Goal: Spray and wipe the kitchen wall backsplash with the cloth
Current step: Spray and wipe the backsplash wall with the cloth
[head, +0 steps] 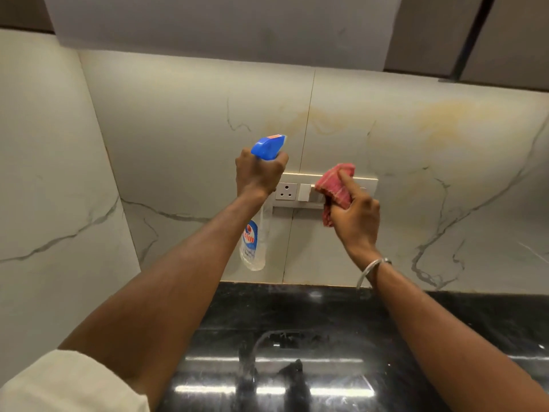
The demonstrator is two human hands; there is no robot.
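— Where does the view sit?
— On the person's head, wide-angle, facing forward at the backsplash (178, 129), near it.
— And lower down?
— It looks down onto the black countertop (326, 316) along the bottom.

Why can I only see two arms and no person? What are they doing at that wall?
There is one picture, taken by a camera worn on the person's head, so you see what they see: their own arms reaching out. There is no robot here. The left hand grips a spray bottle near its blue top, which points at the marble-look wall. The right hand holds a red cloth up at the switch plate on that wall; I cannot tell if it touches. Below is a shiny black counter.
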